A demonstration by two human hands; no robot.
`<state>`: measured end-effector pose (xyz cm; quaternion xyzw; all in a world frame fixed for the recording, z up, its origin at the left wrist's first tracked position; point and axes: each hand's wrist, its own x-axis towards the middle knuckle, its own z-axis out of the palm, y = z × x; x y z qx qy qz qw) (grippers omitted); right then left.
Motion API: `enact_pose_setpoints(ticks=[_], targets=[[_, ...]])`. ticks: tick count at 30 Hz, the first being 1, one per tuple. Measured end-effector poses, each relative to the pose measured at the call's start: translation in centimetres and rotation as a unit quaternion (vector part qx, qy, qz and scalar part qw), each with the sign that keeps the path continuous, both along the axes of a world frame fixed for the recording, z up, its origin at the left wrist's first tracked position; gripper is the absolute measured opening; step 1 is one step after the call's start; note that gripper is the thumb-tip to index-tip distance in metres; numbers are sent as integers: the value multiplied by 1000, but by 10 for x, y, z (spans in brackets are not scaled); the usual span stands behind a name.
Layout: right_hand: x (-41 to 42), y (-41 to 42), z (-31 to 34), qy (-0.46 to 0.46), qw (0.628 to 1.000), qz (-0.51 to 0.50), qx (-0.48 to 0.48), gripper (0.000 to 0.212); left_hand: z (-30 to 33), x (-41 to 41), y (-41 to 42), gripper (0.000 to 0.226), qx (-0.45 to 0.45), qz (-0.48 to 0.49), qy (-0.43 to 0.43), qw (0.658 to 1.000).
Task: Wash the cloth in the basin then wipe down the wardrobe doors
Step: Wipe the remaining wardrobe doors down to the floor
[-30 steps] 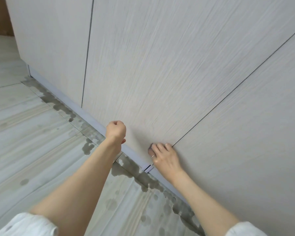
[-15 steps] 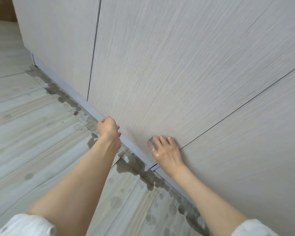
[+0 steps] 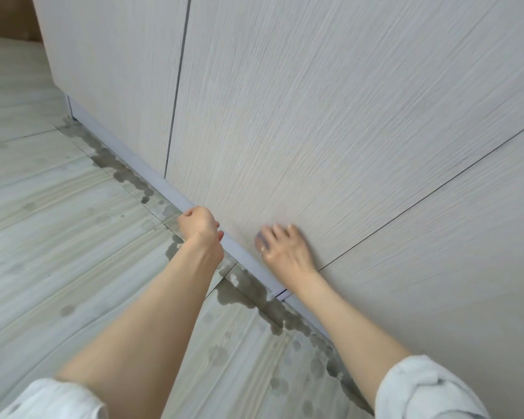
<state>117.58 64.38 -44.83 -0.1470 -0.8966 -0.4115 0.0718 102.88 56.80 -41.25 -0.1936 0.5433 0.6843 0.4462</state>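
The pale wood-grain wardrobe door (image 3: 300, 116) fills the upper right of the head view. My right hand (image 3: 285, 252) lies flat low on this door with fingers spread, blurred by motion. It presses a small purplish cloth (image 3: 258, 237) against the panel, and only an edge of the cloth shows past the fingers. My left hand (image 3: 198, 226) is curled into a fist at the door's bottom edge, just above the plinth, with nothing visible in it.
A grey plinth (image 3: 152, 179) runs along the foot of the wardrobe. Dark wet patches (image 3: 118, 167) line the wood-look floor (image 3: 43, 237) beside it. Door gaps (image 3: 176, 101) separate the panels on either side. No basin is in view.
My right hand with the cloth has slid up the door, away from the plinth. My left fist has stayed at the door's bottom edge.
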Motion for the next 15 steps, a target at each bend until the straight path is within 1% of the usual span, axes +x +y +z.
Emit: enact_pose_setpoints(ticks=[2,4,5,6,7,9,11,15], targets=[[25,-8,-25,-92,995,-29,-29,5,0,1,-3,39,3,-9,-4,1000],[39,-13,-30,-125,991,-41,-37,6,2,-1,-7,32,3,-19,-3,1000],[41,-12,-24,-106,993,-35,-35,8,2,-3,-7,24,-2,-25,0,1000],[42,-10,-16,-71,996,-28,-38,18,4,-5,-8,18,-6,-28,4,1000],[43,-7,-3,-29,999,-16,-34,27,6,-6,-7,19,-7,-32,12,999],[42,-1,28,41,999,8,-26,29,11,-3,-2,24,2,-45,49,998],[40,1,59,73,997,32,-10,28,19,6,2,34,11,-67,99,993],[36,4,123,102,993,51,15,33,43,25,8,37,17,-96,192,976]])
